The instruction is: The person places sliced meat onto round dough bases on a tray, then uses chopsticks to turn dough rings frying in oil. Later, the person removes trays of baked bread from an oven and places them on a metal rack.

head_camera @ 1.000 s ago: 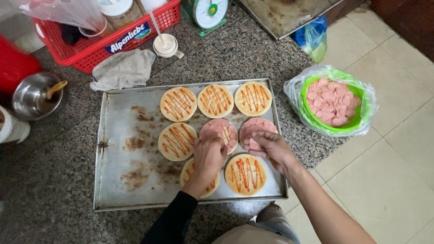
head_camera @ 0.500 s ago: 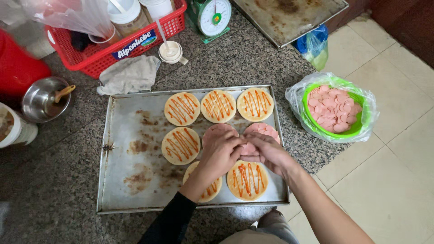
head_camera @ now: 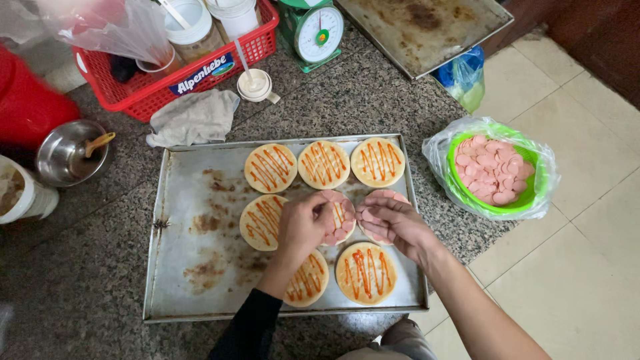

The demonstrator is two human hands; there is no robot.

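Pink sausage slices lie flat beneath pinching left hand and right hand.

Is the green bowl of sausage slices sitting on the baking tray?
No, the green bowl sits on the floor, right of the baking tray.

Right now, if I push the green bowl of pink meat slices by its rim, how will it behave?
The green bowl looks like thin plastic, so probably light and easy to slide. Its loose clear bag spreads onto the stone counter and may bunch or drag. The meat slices lie loosely piled, so they would likely shift.
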